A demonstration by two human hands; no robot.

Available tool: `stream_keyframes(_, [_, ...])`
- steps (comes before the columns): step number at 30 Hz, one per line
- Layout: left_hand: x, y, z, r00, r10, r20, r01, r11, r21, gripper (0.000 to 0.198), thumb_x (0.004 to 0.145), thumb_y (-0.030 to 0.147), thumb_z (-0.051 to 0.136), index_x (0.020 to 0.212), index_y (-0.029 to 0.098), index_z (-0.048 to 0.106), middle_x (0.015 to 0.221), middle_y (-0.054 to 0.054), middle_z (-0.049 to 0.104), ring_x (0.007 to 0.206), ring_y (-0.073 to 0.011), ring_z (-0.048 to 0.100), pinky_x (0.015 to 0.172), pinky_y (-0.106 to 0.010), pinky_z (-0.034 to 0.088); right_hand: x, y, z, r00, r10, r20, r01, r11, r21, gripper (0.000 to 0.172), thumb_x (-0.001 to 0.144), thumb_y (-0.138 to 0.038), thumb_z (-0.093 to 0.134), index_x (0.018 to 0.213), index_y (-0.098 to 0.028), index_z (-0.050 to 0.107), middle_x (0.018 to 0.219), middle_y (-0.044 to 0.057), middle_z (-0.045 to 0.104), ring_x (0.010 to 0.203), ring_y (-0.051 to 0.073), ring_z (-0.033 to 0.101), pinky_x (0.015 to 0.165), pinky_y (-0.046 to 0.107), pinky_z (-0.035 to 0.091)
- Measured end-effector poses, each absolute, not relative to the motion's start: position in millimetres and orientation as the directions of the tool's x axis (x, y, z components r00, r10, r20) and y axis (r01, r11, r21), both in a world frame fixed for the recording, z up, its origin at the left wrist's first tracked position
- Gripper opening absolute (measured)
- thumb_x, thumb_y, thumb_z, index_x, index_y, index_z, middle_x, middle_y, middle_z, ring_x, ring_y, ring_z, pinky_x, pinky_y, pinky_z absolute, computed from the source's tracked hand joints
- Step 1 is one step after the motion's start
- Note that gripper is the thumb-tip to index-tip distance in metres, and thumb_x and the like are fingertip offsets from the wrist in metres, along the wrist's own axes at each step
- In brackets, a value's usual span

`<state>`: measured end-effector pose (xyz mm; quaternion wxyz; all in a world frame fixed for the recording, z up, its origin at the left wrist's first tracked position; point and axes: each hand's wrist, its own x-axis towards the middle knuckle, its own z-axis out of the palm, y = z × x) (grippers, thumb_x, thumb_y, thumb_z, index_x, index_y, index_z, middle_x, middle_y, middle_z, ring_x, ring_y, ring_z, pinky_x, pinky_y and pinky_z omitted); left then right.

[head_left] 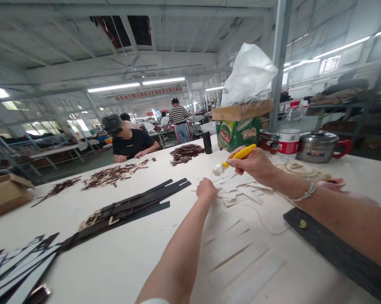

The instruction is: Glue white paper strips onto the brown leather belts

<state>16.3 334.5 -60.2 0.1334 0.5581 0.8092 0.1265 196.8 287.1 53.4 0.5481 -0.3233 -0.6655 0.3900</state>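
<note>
A long factory hall with steel trusses and fluorescent tubes is seen, and a white worktable [114, 261] runs through it; a red banner [148, 93] hangs far off, its characters too small to be read. A cardboard box [6, 195] is placed at the far left edge; dark-edged leather strips [17, 264] are fanned out at near left, and long dark leather straps [123, 209] are laid beside them. Brown leather offcuts [110, 175] are scattered beyond; a seated co-worker [130, 142] and a person in a striped top [178, 120] are seen further off. A heap of brown leather pieces [186, 154] is piled near a black flask [207, 142]; "TSINGTAO" and "120" are legible on a green carton [238, 133]. The left hand [206, 190] is lowered by the pale leather strips [238, 192], fingers curled; whether anything is gripped cannot be told. A yellow-handled tool [239, 154] is clenched in the right hand [255, 164], above the strips' far edge; a steel pot with a red handle [319, 147] stands at right.
</note>
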Motion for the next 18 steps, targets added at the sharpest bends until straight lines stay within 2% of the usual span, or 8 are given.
stream_keyframes(8, [9,367,-62,-0.299,0.934,-0.194,0.885,0.348,0.309,0.037,0.094,0.036,0.064,0.125,0.017,0.059,0.123,-0.01,0.061,0.107,-0.0232,0.063,0.089,-0.041,0.056,211,277,61,-0.132,0.861,0.491,0.032,0.499,-0.866,0.042,0.066,-0.048,0.088,0.081,-0.013,0.07,0.056,0.001,0.061,0.046,0.011,0.054,0.039,0.019,0.046])
stream_keyframes(11, [5,376,-61,-0.288,0.94,-0.183,0.904,0.33,0.273,0.039,0.094,0.036,0.063,0.127,0.017,0.058,0.127,-0.01,0.059,0.109,-0.0239,0.062,0.09,-0.043,0.055,215,279,59,-0.122,0.86,0.496,0.043,0.504,-0.863,0.041,0.067,-0.047,0.087,0.081,-0.012,0.07,0.055,0.001,0.06,0.047,0.011,0.054,0.039,0.019,0.046])
stream_keyframes(18, [-15,402,-52,-0.126,0.978,-0.166,0.966,0.159,0.206,0.039,0.094,0.036,0.063,0.128,0.018,0.057,0.128,-0.01,0.059,0.109,-0.0239,0.062,0.09,-0.044,0.055,219,279,60,-0.111,0.864,0.49,0.004,0.494,-0.87,0.043,0.065,-0.047,0.089,0.084,-0.012,0.071,0.061,0.002,0.062,0.048,0.011,0.055,0.04,0.019,0.047])
